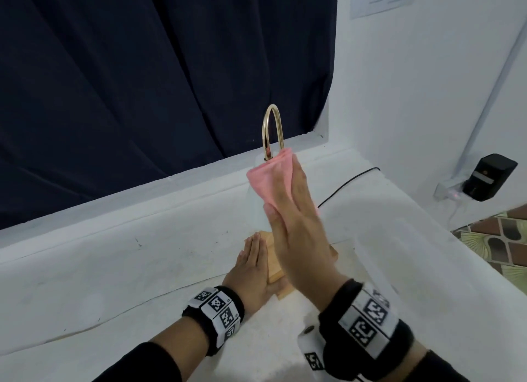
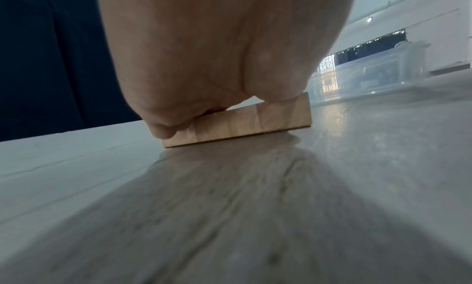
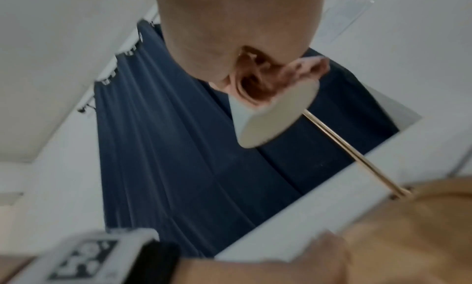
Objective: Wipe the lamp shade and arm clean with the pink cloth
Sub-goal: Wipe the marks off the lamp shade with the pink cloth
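Fingers of right hand [image 1: 296, 225] straight, thumb pinning pink cloth [image 1: 266, 179] against lamp shade [image 3: 270, 119], just below gold arm [image 1: 266, 131] bend. Left hand [image 1: 251, 270] flat, fingers extended, pressing wooden base [image 2: 242, 125] on white worktop [image 1: 114, 267], mid-scene.

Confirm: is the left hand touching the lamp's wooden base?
Touching. The left wrist view shows the left hand pressed palm-down onto the wooden base at its top edge, no gap; the head view agrees.
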Tool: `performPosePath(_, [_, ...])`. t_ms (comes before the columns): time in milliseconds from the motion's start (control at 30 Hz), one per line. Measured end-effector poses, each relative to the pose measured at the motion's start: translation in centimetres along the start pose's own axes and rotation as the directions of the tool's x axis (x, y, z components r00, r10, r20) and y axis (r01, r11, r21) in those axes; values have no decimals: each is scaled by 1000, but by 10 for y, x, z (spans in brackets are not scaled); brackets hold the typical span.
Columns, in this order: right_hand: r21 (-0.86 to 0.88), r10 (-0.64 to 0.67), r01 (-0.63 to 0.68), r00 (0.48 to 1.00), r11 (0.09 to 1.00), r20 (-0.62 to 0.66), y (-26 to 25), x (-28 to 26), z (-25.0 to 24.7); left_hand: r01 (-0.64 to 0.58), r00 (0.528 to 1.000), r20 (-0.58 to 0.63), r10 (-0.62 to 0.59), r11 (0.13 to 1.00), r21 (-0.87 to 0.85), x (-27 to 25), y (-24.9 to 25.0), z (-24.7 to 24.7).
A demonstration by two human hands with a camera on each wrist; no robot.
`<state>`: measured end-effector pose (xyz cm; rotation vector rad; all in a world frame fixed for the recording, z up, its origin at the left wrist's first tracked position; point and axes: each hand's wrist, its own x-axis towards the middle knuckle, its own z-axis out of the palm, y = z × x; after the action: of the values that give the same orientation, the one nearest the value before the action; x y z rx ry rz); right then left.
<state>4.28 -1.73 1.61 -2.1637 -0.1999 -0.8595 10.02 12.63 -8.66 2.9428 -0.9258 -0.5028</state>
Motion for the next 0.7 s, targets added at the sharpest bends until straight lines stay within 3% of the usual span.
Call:
performPosePath(133, [-43,26,-29,998,999,-61,7,2,11,-22,999,-26,25,997,80,7,-6,9])
performPosePath(267, [47,123,-119,987,992,-108,5,16,8,18,999,-47,-17,1000,16,2,1,5])
performPosePath(433, [326,340,-315,940,891,-22,17,8,2,58,998,-24,-57,998,39,-1,8,-1])
performPosePath(567, [389,462,-435,886,812,27,21,-6,-5,57,998,-23,-56,998,31,0,8,-3])
performPosePath(633, [412,469,-439,883,798,31,18,-10,-8,51,998,-21,-51,998,31,-1,9,-5])
performPosePath(700, [392,368,-337,930,856,-5,10,-7,-9,43,999,-14,-42,998,45,0,8,-3])
